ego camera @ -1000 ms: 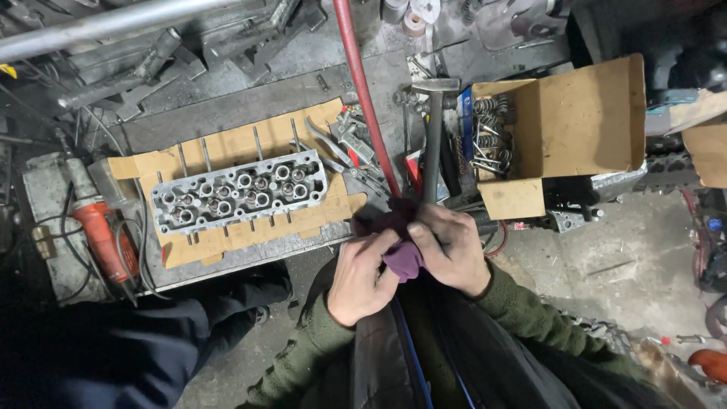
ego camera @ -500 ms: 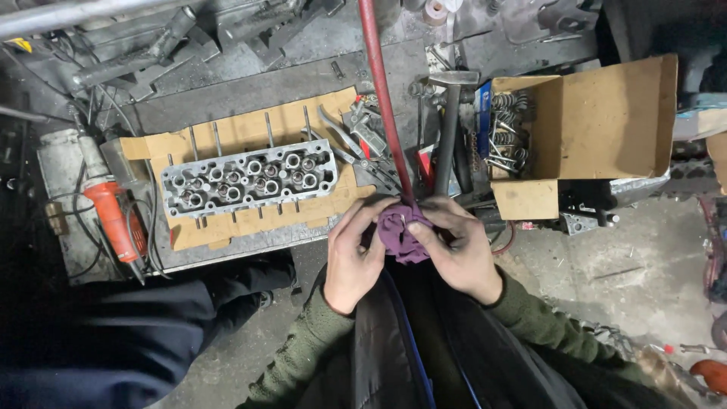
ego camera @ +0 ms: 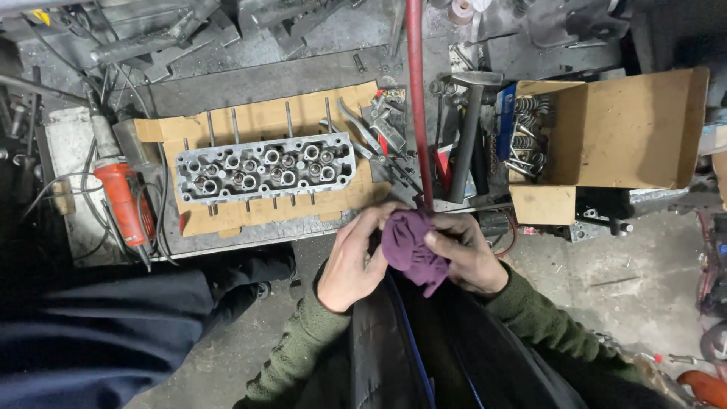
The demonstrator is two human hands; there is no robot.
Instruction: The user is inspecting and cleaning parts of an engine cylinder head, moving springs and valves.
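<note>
Both of your hands sit low in the centre of the view, close against your body. Your left hand [ego camera: 352, 265] cups a bunched purple cloth rag [ego camera: 409, 246] from the left side, fingers curled round it. Your right hand [ego camera: 466, 254] closes over the same rag from the right, thumb pressed onto the top of the fabric — so the rag is gripped between both hands, and whether anything is wrapped inside it cannot be seen.

The rag is held just in front of the near edge of the cluttered metal surface [ego camera: 303, 68]. A long red rod [ego camera: 416, 98] runs from the top of the view straight down to the rag; its lower end meets the cloth between your hands.

On the surface to the left of your hands lies a grey aluminium cylinder head [ego camera: 265, 168] with rows of round valve openings, resting on a flat sheet of brown cardboard [ego camera: 265, 121]. Further left is an orange-bodied power tool [ego camera: 121, 201] with its cable. Right of the rod lies a dark-handled hammer [ego camera: 469, 136], and beyond it an open brown cardboard box [ego camera: 628, 129] holding metal springs [ego camera: 526, 136] — well apart from the rag.

A dark-blue sleeve [ego camera: 98, 333] of another person fills the lower left.
</note>
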